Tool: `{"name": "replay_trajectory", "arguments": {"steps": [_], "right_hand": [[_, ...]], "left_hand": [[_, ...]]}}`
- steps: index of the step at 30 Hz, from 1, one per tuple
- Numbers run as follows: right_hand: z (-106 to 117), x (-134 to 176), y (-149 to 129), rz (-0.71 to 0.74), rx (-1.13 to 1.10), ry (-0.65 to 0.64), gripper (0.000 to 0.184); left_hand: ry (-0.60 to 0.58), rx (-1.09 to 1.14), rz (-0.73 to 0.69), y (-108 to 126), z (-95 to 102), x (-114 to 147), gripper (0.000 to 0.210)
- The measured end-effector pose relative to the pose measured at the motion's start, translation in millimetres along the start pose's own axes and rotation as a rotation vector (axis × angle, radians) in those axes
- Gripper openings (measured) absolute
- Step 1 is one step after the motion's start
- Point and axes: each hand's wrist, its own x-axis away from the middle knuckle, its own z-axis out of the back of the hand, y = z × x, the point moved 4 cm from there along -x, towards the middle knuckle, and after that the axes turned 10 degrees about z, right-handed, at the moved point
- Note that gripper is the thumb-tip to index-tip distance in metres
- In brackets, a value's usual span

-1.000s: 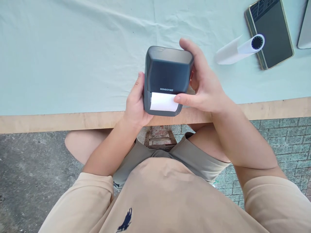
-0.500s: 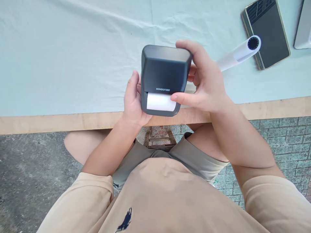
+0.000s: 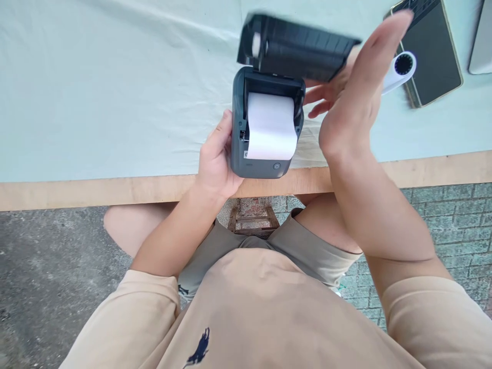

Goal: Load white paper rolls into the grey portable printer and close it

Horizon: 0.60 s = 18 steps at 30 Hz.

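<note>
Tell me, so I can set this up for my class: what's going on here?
A person sits at a cloth-covered table, holding a small dark printer by its side in the left hand. Its lid is open, showing white paper inside. The right hand is at the lid's right end, thumb spread away; the blur hides exactly how it touches. A white tube and a phone lie to the right.

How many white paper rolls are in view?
2: an uncovered roll in the open dark-grey printer; a black-cored roll by the flat black-screened phone, partly behind the bare right hand. Others may be hidden.
</note>
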Motion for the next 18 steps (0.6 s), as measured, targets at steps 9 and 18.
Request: {"name": "replay_trajectory", "arguments": {"steps": [9, 18], "right_hand": [[11, 16, -50, 0.608, 0.237, -0.050, 0.018], [8, -7, -58, 0.370, 0.493, -0.253, 0.018]], "left_hand": [[0.052, -0.007, -0.011, 3, -4.4, 1, 0.034], [0.073, 0.051, -0.005, 1, -8.4, 2, 0.035]]}}
